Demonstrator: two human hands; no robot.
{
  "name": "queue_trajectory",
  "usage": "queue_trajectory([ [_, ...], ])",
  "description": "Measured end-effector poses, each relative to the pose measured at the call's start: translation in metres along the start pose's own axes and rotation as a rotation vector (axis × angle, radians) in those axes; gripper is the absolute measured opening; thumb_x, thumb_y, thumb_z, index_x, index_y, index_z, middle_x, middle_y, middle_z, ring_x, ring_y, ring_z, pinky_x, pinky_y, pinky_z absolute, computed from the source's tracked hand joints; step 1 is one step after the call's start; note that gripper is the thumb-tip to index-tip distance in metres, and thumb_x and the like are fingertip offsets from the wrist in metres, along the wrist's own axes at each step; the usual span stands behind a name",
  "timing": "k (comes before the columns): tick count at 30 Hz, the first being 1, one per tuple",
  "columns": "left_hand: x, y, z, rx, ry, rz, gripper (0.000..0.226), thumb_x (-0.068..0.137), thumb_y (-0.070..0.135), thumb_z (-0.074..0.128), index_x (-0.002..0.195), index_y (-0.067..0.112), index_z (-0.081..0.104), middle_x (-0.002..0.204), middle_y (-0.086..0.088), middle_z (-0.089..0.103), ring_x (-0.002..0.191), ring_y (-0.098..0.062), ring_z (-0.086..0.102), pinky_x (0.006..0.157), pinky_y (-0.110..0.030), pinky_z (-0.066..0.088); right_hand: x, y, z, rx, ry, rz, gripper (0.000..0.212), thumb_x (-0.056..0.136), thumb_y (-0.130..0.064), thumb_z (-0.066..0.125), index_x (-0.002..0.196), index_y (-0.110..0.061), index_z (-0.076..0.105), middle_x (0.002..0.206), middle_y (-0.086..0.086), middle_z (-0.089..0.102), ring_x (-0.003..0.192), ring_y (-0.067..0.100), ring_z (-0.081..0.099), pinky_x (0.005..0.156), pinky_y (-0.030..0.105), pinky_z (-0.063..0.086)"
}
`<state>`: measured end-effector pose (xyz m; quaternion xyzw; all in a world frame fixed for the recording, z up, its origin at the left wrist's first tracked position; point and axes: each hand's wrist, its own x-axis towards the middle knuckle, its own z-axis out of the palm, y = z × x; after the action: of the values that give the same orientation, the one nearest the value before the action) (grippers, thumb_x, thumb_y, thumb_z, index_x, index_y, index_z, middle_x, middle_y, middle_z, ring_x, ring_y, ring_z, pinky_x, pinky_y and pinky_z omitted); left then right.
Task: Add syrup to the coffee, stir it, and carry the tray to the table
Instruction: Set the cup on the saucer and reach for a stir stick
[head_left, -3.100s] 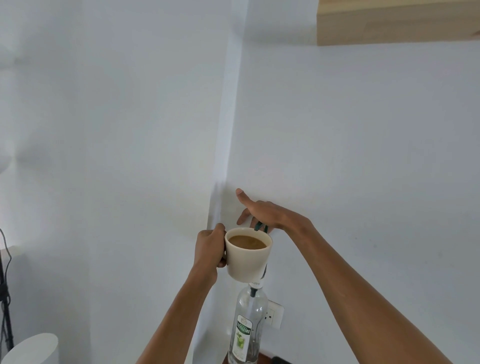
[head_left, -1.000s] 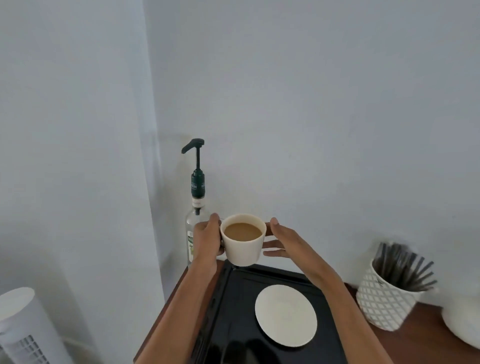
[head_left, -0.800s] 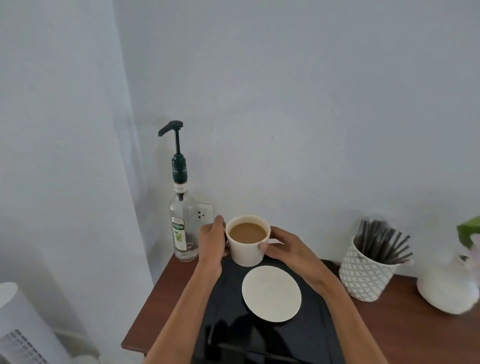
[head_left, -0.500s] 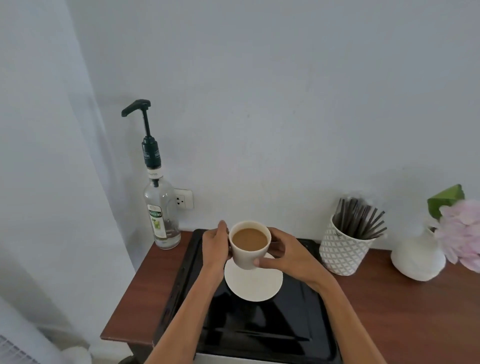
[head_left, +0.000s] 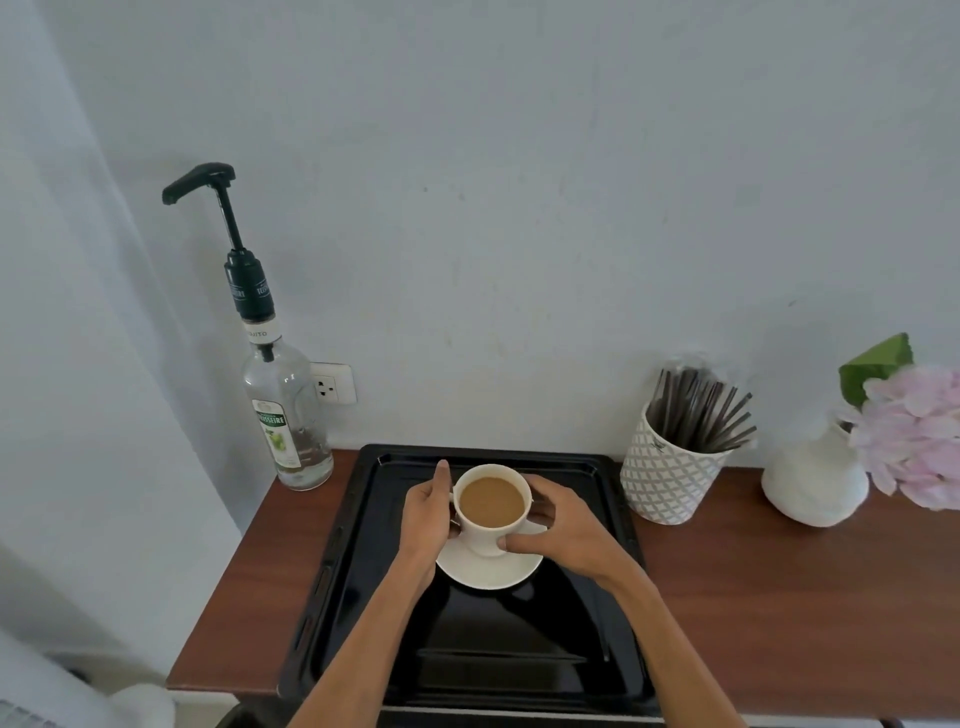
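A white cup of milky coffee (head_left: 491, 506) rests on a white saucer (head_left: 488, 569) in the far half of a black tray (head_left: 467, 654). My left hand (head_left: 427, 514) grips the cup's left side, where the handle is hidden. My right hand (head_left: 558, 527) wraps the cup's right side, thumb on its lower front. A clear syrup bottle (head_left: 285, 410) with a dark green pump stands at the table's back left corner, apart from both hands. A patterned white pot of dark stir sticks (head_left: 675, 457) stands just right of the tray.
The tray lies on a brown wooden table (head_left: 779, 597) against a pale wall. A white vase (head_left: 813, 475) with pink flowers stands at the back right. A wall socket (head_left: 332, 384) sits behind the bottle. The table's left edge drops off near the bottle.
The cup came away from the bottle's pump, then down and onto the saucer on the tray. My right hand left the pump and took the cup's right side. My view tilted downward.
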<state>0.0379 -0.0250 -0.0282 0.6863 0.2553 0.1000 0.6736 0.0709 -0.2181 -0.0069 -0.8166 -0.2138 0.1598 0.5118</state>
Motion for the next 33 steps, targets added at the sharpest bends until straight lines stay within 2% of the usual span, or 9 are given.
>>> queue_trajectory([
  [6,0.004,-0.002,0.003,0.023,-0.018,-0.020,0.058,0.103,0.048,0.042,0.074,0.004,0.065,0.062,-0.003,0.064,0.058,-0.013,0.057,0.054,-0.025,0.046,0.002,0.008,0.002,0.020,0.007,0.016,0.076,0.064,-0.026,0.094,0.133,-0.030,0.063,0.127,-0.011,0.071,0.122,0.008,0.065,0.113,0.041,0.049],
  [12,0.008,0.000,0.000,0.065,-0.048,0.026,0.052,0.103,0.045,0.044,0.068,0.008,0.055,0.059,-0.003,0.056,0.052,-0.011,0.048,0.050,-0.024,0.039,0.002,0.007,0.001,0.020,-0.012,0.038,0.077,0.066,-0.026,0.094,0.136,-0.030,0.061,0.129,-0.011,0.070,0.124,0.008,0.064,0.115,0.040,0.047],
  [15,0.009,-0.001,-0.002,0.103,-0.069,0.060,0.053,0.103,0.042,0.046,0.066,0.007,0.056,0.053,0.001,0.052,0.051,-0.011,0.044,0.052,-0.026,0.034,-0.001,0.001,-0.009,-0.008,-0.038,0.069,0.086,0.067,-0.026,0.094,0.144,-0.026,0.054,0.137,-0.009,0.065,0.128,0.010,0.061,0.116,0.039,0.046],
  [17,0.011,0.000,-0.003,0.130,-0.081,0.077,0.054,0.104,0.040,0.047,0.063,0.006,0.059,0.056,-0.003,0.055,0.054,-0.012,0.047,0.057,-0.028,0.034,-0.005,-0.005,-0.023,-0.057,-0.028,0.104,0.088,0.072,-0.027,0.093,0.148,-0.026,0.049,0.138,-0.006,0.062,0.126,0.010,0.060,0.112,0.032,0.047],
  [21,0.011,0.001,-0.004,0.144,-0.092,0.093,0.053,0.103,0.038,0.049,0.060,0.007,0.053,0.056,-0.004,0.050,0.056,-0.015,0.045,0.059,-0.030,0.032,-0.019,-0.025,-0.059,-0.134,0.213,0.089,0.055,0.084,-0.031,0.085,0.134,-0.030,0.062,0.112,-0.007,0.069,0.097,0.005,0.067,0.082,0.012,0.050],
  [24,0.012,0.002,-0.005,0.166,-0.106,0.086,0.051,0.103,0.037,0.049,0.061,0.007,0.049,0.054,-0.003,0.045,0.055,-0.016,0.041,0.059,-0.032,0.029,-0.033,-0.039,-0.092,-0.238,0.533,0.037,0.027,0.091,-0.025,0.076,0.116,-0.029,0.071,0.084,-0.007,0.069,0.071,0.003,0.064,0.067,0.014,0.047],
  [28,0.014,0.006,-0.006,0.212,-0.112,0.081,0.054,0.102,0.034,0.050,0.055,0.012,0.040,0.044,0.004,0.038,0.050,-0.015,0.036,0.056,-0.032,0.026,-0.051,-0.039,-0.130,-0.424,0.824,0.067,0.019,0.093,-0.018,0.072,0.112,-0.020,0.072,0.072,-0.006,0.064,0.066,0.002,0.057,0.056,0.015,0.038],
  [31,0.016,0.008,-0.006,0.227,-0.125,0.064,0.053,0.102,0.034,0.051,0.054,0.013,0.038,0.042,0.006,0.036,0.049,-0.016,0.035,0.056,-0.032,0.025,-0.060,-0.028,-0.149,-0.501,0.853,0.164,0.022,0.094,-0.014,0.069,0.115,-0.019,0.073,0.074,-0.005,0.063,0.066,0.011,0.058,0.055,0.022,0.039],
  [33,0.017,0.009,-0.006,0.235,-0.126,0.060,0.055,0.102,0.033,0.052,0.052,0.015,0.037,0.039,0.009,0.035,0.048,-0.015,0.035,0.055,-0.032,0.024,-0.062,-0.023,-0.155,-0.554,0.847,0.213,0.024,0.094,-0.012,0.066,0.116,-0.021,0.073,0.083,0.001,0.068,0.076,0.021,0.063,0.064,0.027,0.042],
])
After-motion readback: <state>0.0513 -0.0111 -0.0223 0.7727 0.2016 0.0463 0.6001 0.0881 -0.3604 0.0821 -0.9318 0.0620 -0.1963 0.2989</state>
